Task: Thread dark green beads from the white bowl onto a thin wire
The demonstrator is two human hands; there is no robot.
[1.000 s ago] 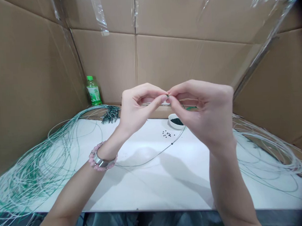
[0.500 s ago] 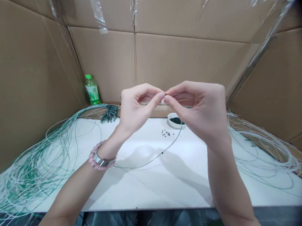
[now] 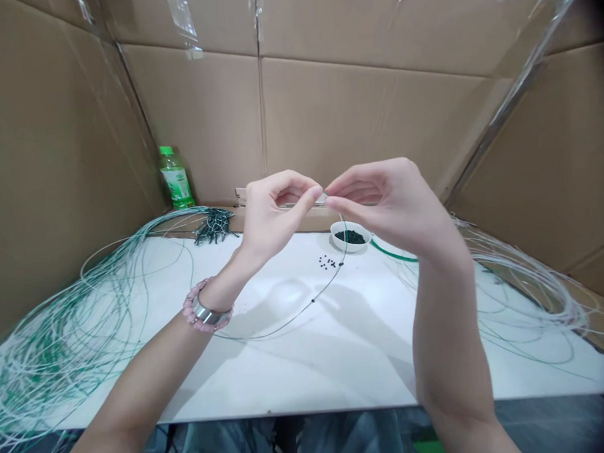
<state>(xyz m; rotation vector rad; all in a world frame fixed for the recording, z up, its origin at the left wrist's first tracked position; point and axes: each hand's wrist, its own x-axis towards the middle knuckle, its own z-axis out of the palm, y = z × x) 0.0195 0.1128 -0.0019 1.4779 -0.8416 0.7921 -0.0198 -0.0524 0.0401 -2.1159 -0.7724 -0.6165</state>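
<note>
Held up over the table, my left hand [image 3: 276, 211] pinches thumb against forefinger; whatever is between them is too small to make out. Facing it almost fingertip to fingertip, my right hand [image 3: 395, 199] holds its thumb and forefinger close around a thin grey-green cord. This cord [image 3: 329, 282] drops from below my right fingers, passes in front of the bowl and curves left toward my left wrist. Two small dark beads [image 3: 312, 301] sit on it, spaced apart. Behind the cord stands a white bowl [image 3: 337, 243] of black beads, with several loose beads [image 3: 326, 261] beside it.
Long green and white cords [image 3: 71, 323] heap along the left side, their dark ends [image 3: 214, 225] bunched at the back. More pale cords [image 3: 540, 303] lie at right. A green bottle [image 3: 176, 182] stands in the back left corner. Cardboard walls [image 3: 192, 118] enclose the white table [image 3: 289, 380].
My right hand has tilted and drawn slightly back, its fingertips now a little apart from the left hand's. More of the hanging cord and a second bead on it show. The view has shifted slightly.
</note>
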